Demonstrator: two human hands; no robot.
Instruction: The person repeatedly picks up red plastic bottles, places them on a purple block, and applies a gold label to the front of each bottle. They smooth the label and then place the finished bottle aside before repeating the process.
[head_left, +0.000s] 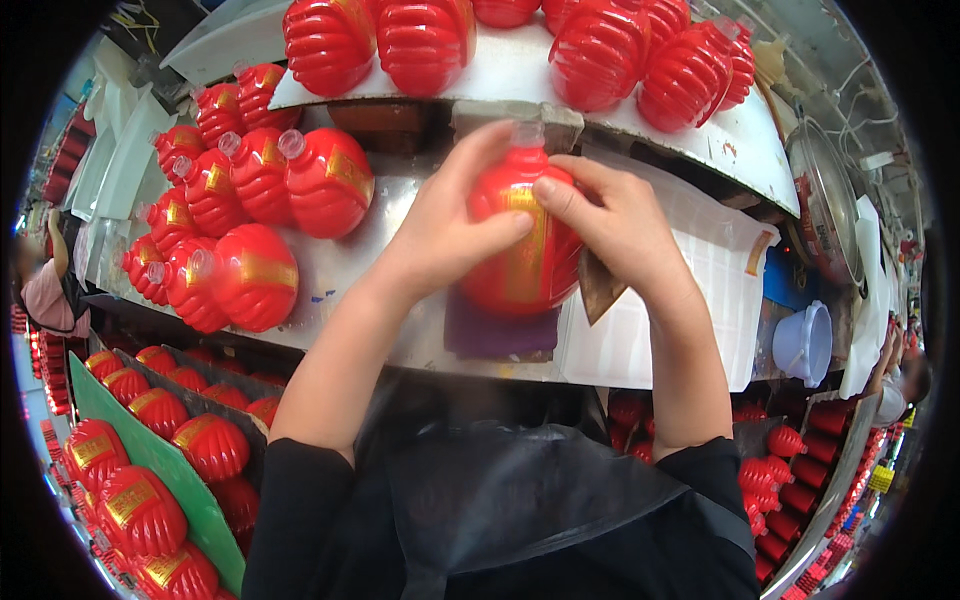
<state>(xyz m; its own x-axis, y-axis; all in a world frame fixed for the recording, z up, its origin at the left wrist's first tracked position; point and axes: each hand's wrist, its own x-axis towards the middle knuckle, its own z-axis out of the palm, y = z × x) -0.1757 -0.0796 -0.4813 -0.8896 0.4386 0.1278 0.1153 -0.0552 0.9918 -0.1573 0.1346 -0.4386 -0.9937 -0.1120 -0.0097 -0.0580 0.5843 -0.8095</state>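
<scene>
A round, ribbed red bottle (pixel 490 275) with a clear neck and a gold label (pixel 527 240) stands on the bench in front of me. My left hand (pixel 455 220) curves round its left side, thumb on the label's edge and fingers up beside the neck. On the other side, my right hand (pixel 625 220) has its thumb pressed near the label's top and its forefinger bent at the shoulder. From under that palm a brown, pointed flat piece (pixel 600 288) sticks out, seemingly held by the lower fingers, which are hidden. Beneath the bottle lies a purple cloth (pixel 500 338).
A translucent white sheet (pixel 650 335) covers the bench at right, with a lavender bucket (pixel 802 343) beyond. Labelled red bottles (pixel 255 275) crowd the left. More bottles (pixel 600 55) line a raised white shelf (pixel 735 160). A green divider (pixel 150 450) borders filled crates at lower left.
</scene>
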